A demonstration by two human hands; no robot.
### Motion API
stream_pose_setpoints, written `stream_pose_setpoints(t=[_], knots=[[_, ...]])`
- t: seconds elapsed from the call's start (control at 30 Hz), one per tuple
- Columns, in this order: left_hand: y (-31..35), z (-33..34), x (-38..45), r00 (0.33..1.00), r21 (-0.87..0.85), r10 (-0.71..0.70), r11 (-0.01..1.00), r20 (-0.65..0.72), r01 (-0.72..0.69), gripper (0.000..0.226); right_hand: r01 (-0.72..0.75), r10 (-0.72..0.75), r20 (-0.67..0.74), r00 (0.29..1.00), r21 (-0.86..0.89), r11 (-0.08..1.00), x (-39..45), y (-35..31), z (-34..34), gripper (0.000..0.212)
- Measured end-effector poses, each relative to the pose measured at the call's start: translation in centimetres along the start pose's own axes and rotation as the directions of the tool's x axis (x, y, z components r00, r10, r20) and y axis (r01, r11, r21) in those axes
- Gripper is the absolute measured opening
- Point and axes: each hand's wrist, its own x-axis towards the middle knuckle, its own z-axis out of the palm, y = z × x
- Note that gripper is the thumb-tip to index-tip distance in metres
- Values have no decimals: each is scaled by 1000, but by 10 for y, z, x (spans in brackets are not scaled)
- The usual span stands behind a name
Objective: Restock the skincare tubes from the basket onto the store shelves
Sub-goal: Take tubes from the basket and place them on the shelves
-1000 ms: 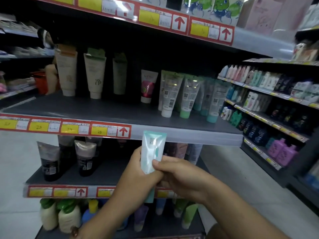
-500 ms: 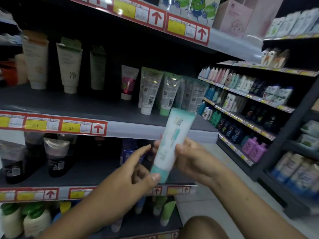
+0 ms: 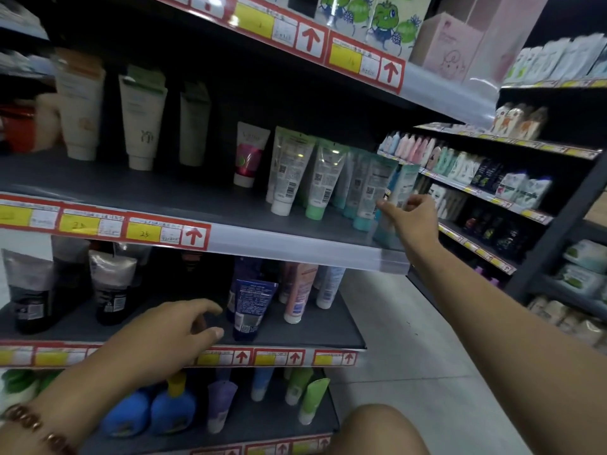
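Three shelves (image 3: 295, 247) face the person. At the middle shelf's right end stand about four teal-capped tubes (image 3: 363, 192). Beside them, the right hand (image 3: 410, 218) pinches one more tube (image 3: 399, 195) upright between fingers and thumb. The left hand (image 3: 170, 336) hangs loosely curled, holding nothing.

The shelf board (image 3: 164, 192) is seen as dark, matt metal, edged with a clear glossy plastic strip (image 3: 295, 249). On that strip, paper price labels (image 3: 144, 232) are fixed, red and yellow. Above the board, glossy smooth plastic tubes (image 3: 323, 178) are stood, light glinting off them. Below the board, a shiny beaded bracelet (image 3: 26, 421) is worn.
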Motion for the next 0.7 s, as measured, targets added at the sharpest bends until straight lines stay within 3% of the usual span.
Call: stream_pose_setpoints(t=[0.3, 0.43, 0.5, 0.57, 0.63, 0.7], knots=[[-11, -10, -8, 999, -8, -28, 1000, 26, 29, 41, -22, 22, -13, 1000, -57, 998, -12, 6, 1, 77], [-20, -16, -16, 995, -12, -74, 997, 68, 75, 43, 256, -271, -102, 957, -139, 957, -73, -11, 6, 64], [-30, -20, -25, 991, 20, -101, 995, 84, 100, 47, 419, -418, 40, 908, -102, 902, -126, -18, 21, 53], [-45, -23, -38, 983, 109, -149, 985, 110, 137, 51, 506, -469, 318, 824, -42, 861, -181, -18, 47, 49], [-67, -25, -54, 969, 173, -211, 967, 128, 188, 52, 547, -439, 604, 665, 6, 837, -236, -17, 79, 51], [-92, -30, -78, 952, 216, -265, 949, 156, 229, 50, 564, -379, 787, 487, 49, 825, -286, -17, 116, 58]])
